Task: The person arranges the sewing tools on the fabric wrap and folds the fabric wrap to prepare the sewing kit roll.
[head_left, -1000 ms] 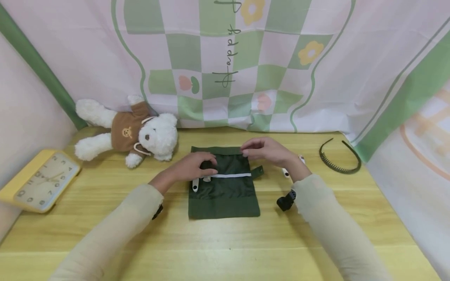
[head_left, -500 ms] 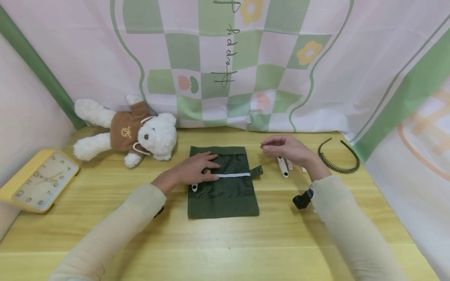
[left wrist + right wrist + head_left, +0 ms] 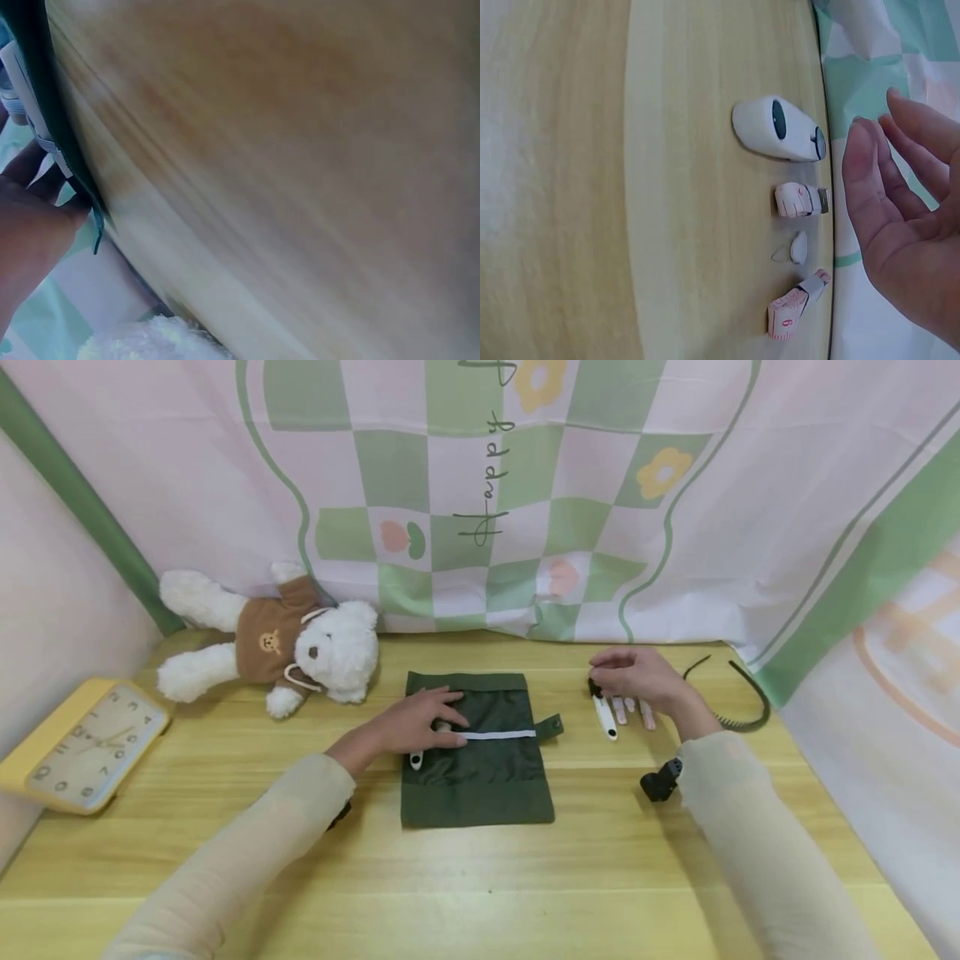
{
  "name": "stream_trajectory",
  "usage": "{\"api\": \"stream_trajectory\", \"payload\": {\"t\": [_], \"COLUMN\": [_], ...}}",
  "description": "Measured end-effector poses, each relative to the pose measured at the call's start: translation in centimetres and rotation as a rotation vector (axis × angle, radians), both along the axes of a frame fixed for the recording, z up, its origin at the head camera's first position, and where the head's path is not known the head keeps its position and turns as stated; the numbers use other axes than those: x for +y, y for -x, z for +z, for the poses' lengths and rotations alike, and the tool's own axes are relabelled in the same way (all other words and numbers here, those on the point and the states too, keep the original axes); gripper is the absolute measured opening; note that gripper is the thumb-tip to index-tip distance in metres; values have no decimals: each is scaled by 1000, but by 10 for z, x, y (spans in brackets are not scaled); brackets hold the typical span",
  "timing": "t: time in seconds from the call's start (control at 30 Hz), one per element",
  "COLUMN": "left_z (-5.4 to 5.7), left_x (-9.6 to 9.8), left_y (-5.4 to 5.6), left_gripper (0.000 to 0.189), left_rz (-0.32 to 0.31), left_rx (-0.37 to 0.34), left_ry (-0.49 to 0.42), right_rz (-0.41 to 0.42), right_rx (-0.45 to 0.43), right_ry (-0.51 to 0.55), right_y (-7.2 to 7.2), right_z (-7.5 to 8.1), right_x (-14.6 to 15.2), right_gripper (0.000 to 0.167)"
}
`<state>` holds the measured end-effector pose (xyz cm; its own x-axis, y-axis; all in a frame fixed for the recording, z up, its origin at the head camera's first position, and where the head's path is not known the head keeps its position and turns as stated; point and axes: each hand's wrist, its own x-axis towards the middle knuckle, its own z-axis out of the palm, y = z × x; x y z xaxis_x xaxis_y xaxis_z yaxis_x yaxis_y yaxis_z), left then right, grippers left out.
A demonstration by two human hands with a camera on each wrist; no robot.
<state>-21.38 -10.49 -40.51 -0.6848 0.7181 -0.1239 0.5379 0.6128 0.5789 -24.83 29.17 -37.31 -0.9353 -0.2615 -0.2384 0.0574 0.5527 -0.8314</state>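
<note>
Tool (image 3: 606, 720): right hand's (image 3: 637, 678) 7 o'clock, axis 11–5.
Right hand: nearer, loosely bent, empty.
Left hand (image 3: 408, 718): spread on pouch (image 3: 476, 802).

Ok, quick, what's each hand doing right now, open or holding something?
Left hand: open, resting on the dark green fabric pouch.
Right hand: open, holding nothing, near the white tool.

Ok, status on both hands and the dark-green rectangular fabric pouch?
Left hand rests on pouch, laid flat. Right hand empty, near white oblong tool; pink bundled tapes alongside.
</note>
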Motion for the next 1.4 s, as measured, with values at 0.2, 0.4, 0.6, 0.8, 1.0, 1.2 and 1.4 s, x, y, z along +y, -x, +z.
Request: {"api": "stream_trajectory", "payload": {"t": [0.2,0.4,0.6,0.8,1.0,1.2,1.4], "left_z": [0,1,0,0,-2,-1,1], "left_x": [-1,-1,-1,0,0,1,1], "left_y": [-1,-1,1,2,3,2,1], "left_gripper": [34,29,23,22,23,23,23], "left_rz": [11,19,28,36,42,47,40], "left_rx": [-27,-46,-48,-50,-56,-64,-65], "left_ry": [-42,-60,-70,-62,-56,-52,-49], "right_rz": [-26,-44,-39,5,64,73,63], "right_rx": [-13,-46,-36,-10,21,34,21], "right_ry": [0,24,-22,-131,-207,-289,-295], "right_y": [3,6,9,8,9,11,12], "right_z": [-1,-1,-5,-4,-3,-4,-6], "right_x": [1,1,-1,-5,-9,-13,-15], "right_gripper": [51,48,42,43,49,46,40]}}
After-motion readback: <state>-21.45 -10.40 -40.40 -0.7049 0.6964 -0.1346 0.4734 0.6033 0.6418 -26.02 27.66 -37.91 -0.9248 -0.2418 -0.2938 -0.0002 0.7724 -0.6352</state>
